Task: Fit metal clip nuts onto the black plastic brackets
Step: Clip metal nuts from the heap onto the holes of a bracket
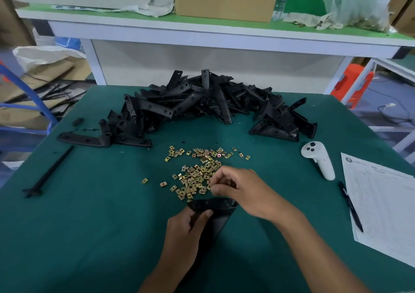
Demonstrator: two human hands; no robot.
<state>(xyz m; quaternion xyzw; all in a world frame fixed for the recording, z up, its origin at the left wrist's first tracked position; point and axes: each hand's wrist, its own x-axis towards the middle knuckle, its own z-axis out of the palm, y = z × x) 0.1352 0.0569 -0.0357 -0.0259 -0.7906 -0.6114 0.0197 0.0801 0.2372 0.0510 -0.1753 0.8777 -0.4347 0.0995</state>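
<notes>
My left hand (184, 230) grips a black plastic bracket (215, 205) near the table's front middle, its holed end pointing right. My right hand (242, 189) hovers just above that end, at the edge of a scattered heap of brass-coloured clip nuts (197, 171). Its fingers are curled and pinched together; what they hold is hidden. A big pile of black brackets (208, 104) arcs across the far side of the green table (89, 225). One finished-looking long bracket (83, 138) lies apart at the left.
A thin black rod (48, 173) lies at the left. A white handheld controller (318, 159), a black pen (351, 206) and a printed sheet (381, 203) sit at the right. Behind stands a white shelf (202, 34) with a cardboard box (224, 0).
</notes>
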